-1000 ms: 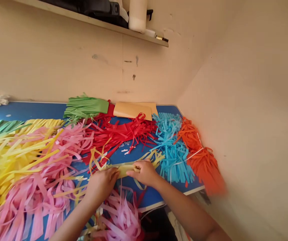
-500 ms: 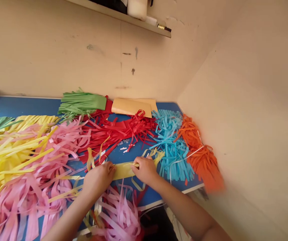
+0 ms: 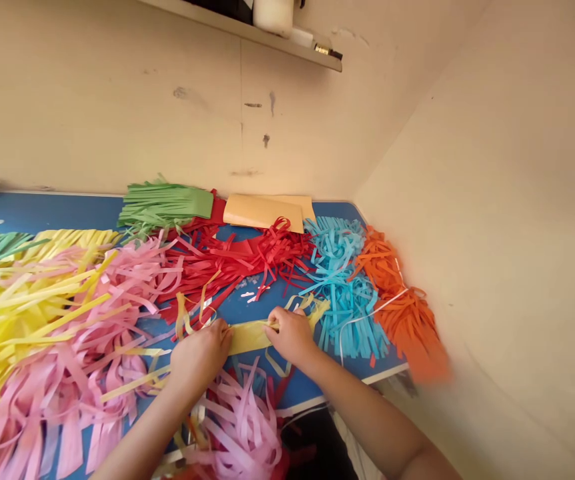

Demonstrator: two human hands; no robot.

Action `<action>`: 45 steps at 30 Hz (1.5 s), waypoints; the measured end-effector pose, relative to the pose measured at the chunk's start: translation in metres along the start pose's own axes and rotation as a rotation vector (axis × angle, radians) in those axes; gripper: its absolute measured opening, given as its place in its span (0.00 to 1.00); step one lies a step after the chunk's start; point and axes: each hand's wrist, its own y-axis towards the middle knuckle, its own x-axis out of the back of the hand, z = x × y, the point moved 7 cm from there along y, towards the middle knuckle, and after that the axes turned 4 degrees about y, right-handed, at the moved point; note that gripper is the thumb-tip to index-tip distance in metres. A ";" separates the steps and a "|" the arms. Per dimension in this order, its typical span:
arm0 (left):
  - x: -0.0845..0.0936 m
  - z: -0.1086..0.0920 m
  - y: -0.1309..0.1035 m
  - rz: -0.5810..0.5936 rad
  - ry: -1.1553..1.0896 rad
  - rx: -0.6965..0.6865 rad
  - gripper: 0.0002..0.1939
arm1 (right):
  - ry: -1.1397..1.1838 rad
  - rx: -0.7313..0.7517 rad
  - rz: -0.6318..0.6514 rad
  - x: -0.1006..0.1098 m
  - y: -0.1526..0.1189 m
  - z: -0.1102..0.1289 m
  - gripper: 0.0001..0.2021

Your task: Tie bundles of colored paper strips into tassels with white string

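Observation:
A strip of yellow tissue paper [image 3: 248, 337] with fringed ends stretches between my two hands, just above the blue table [image 3: 287, 293]. My left hand [image 3: 202, 350] is closed on its left end, the fingertips curled in out of sight. At the other end, my right hand [image 3: 291, 332] pinches the upper edge between thumb and fingers. Loose yellow fringes show beyond both hands. Pink fringed paper [image 3: 245, 420] hangs at the near edge, below the strip. Red fringed paper [image 3: 242, 257] lies behind my hands.
Blue fringe [image 3: 350, 293] and orange fringe [image 3: 407, 307] lie at the right, crossed by white string. Yellow fringe [image 3: 22, 313] and more pink fringe cover the left. Green fringe [image 3: 167, 203] and folded tan paper [image 3: 265, 212] sit by the wall, under a shelf [image 3: 267, 37].
My hands stay nearly in place, still gripping the yellow paper; my left hand has shifted very slightly to the right. The view has moved a little.

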 end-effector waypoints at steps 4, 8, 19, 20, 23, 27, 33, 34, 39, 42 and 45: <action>0.012 -0.015 -0.007 -0.187 0.045 -0.270 0.12 | -0.143 0.069 -0.132 0.027 0.001 0.003 0.10; 0.019 -0.030 -0.015 -0.240 0.080 -0.573 0.11 | -0.267 0.118 -0.193 0.056 -0.003 0.012 0.09; 0.027 -0.035 -0.032 -0.420 0.132 -0.600 0.13 | -0.159 0.547 0.172 0.013 -0.022 0.045 0.16; 0.026 -0.031 -0.028 -0.425 0.105 -0.584 0.13 | -0.175 0.575 0.177 0.012 -0.021 0.045 0.16; 0.025 -0.020 -0.020 -0.432 0.049 -0.552 0.13 | -0.164 0.540 0.188 0.008 -0.014 0.038 0.13; 0.029 -0.019 -0.023 -0.436 0.018 -0.538 0.09 | 0.043 0.412 0.155 0.007 0.000 0.024 0.10; 0.032 -0.031 -0.029 -0.499 0.124 -0.515 0.07 | 0.215 0.415 0.125 0.045 0.016 -0.005 0.08; 0.031 -0.032 -0.029 -0.508 0.142 -0.519 0.08 | 0.240 0.411 0.104 0.059 0.018 -0.011 0.08; 0.029 -0.032 -0.028 -0.529 0.155 -0.559 0.12 | 0.288 0.254 -0.308 0.119 0.008 -0.017 0.16; 0.032 -0.031 -0.033 -0.547 0.139 -0.554 0.12 | 0.140 0.581 -0.184 0.081 -0.015 0.040 0.17; 0.034 -0.028 -0.039 -0.567 0.131 -0.543 0.13 | -0.130 0.741 0.042 0.022 -0.027 0.063 0.10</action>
